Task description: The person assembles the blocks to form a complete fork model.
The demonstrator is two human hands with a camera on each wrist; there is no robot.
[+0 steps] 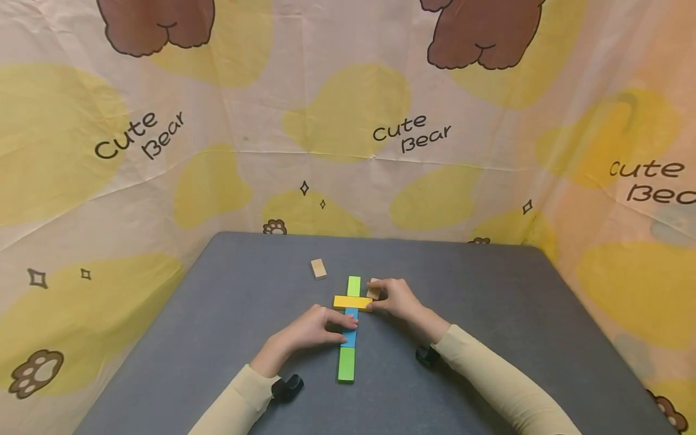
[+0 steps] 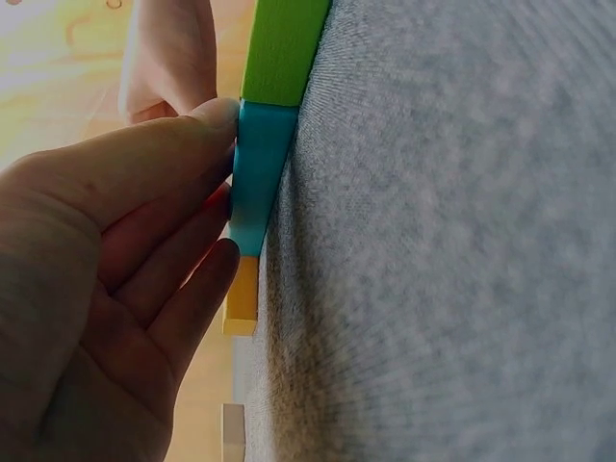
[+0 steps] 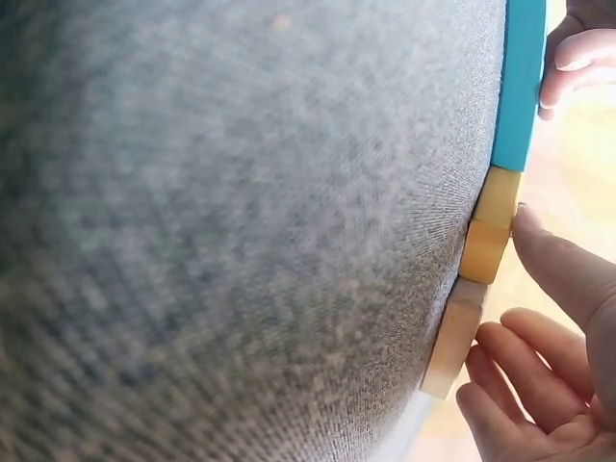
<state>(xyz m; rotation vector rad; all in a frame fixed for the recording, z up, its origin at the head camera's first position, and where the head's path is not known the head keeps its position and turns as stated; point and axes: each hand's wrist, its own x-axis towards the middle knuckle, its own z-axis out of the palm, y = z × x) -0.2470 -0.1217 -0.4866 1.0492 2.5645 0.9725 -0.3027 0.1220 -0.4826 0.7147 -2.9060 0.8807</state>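
Observation:
A row of flat blocks runs away from me on the grey table: a green block nearest, a blue block in the middle, a light green block farthest. Across the row lies a yellow block. My left hand rests its thumb and fingertips on the blue block, fingers loosely extended. With the right hand, the thumb touches the yellow block's right end. Its other fingers are at the plain wooden block beside it, partly hidden in the head view.
A second plain wooden block lies at the back, left of the row. The grey table meets a printed cloth backdrop at its far edge. Dark wrist devices sit below both sleeves.

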